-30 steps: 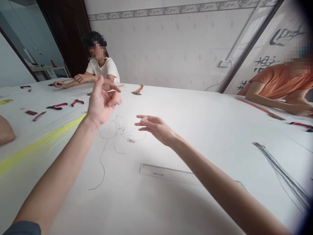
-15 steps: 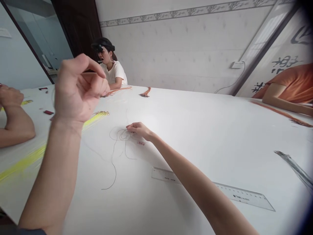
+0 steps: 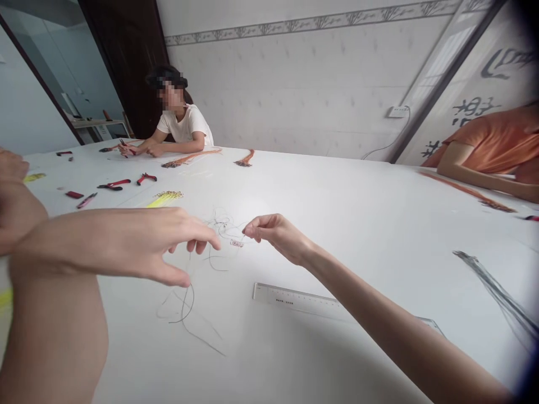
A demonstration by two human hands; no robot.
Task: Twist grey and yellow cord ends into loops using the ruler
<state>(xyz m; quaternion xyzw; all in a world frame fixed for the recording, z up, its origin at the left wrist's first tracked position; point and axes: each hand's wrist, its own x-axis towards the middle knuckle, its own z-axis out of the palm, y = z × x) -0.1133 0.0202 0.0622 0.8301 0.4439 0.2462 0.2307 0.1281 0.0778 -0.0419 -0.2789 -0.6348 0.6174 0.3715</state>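
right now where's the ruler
In the head view, the ruler lies on the white table, mostly right of centre, partly hidden by the right forearm.

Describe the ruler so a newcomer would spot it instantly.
On the white table, find the right forearm slanting in from the lower right. Partly hidden behind it lies the clear ruler, straight and printed, unlike the thin, curled thread nearby.

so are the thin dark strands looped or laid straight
Looped: the thin dark strands form loose, overlapping curves beside the right hand, and others curl below the left hand in the picture.
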